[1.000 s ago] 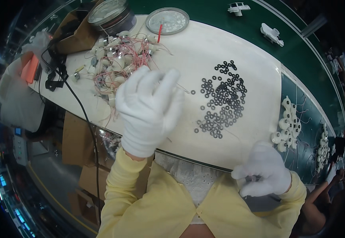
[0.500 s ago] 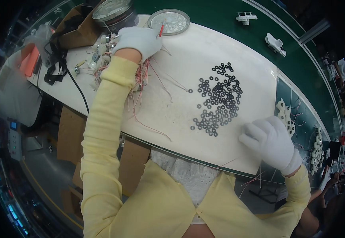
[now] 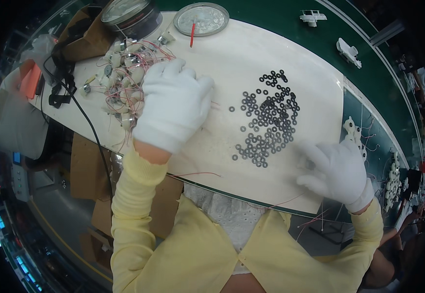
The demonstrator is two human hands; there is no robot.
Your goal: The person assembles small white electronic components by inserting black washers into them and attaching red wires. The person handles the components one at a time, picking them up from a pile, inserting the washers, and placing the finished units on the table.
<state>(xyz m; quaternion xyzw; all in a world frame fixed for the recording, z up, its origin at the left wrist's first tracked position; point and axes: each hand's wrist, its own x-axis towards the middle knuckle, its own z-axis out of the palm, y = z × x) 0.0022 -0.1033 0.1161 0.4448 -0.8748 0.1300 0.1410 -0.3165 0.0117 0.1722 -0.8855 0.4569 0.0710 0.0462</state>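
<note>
My left hand [image 3: 175,105], in a white glove, is over the table beside a pile of small motors with red and white wires [image 3: 127,73]. Its fingers are curled downward, and whatever lies under them is hidden; thin wires show beside the glove. At the table's right edge hovers my right hand [image 3: 337,171], also gloved, slightly blurred. Its fingers are apart with nothing visible in them. Between the two hands lie many small dark and grey rings [image 3: 271,115], spread loosely on the white tabletop [image 3: 212,151].
A round metal lid [image 3: 222,24] with a red stick [image 3: 192,35] across its rim lies at the back. Beside it stand a round tin [image 3: 134,22] and a cardboard box [image 3: 87,41]. A black cable [image 3: 87,115] hangs over the left edge. White parts [image 3: 349,52] lie on the green surface beyond.
My left hand has moved from beside the lid nearer to me, along the wired motors' right side. My right hand stays near the right edge, its fingers more spread. The rings look unchanged.
</note>
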